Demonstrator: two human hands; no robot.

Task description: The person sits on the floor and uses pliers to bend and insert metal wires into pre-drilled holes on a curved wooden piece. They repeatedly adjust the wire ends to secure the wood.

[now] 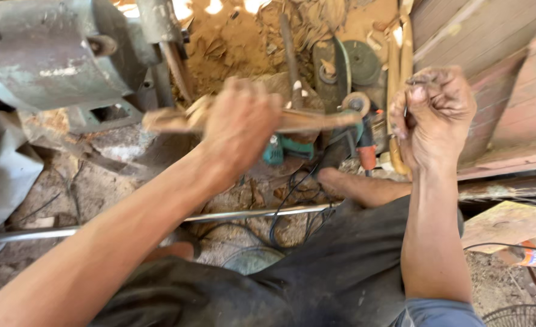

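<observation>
1. Dusty workshop floor (98, 181), strewn with sawdust and cables, lies under everything; a thin metal rod (231, 214) crosses it below the fingers.
2. Left hand (240, 124) has its fingers wrapped around the middle of a long carved wooden piece (316, 120), blurred, held level.
3. Right hand (431, 115) is curled tight, just right of the wood's far end; what it pinches I cannot tell.
4. That wood looks stiff, light and slender, best gripped mid-length.
5. Beyond the fingers sit a green power tool (295, 145) and a grey motor (44, 51).
</observation>
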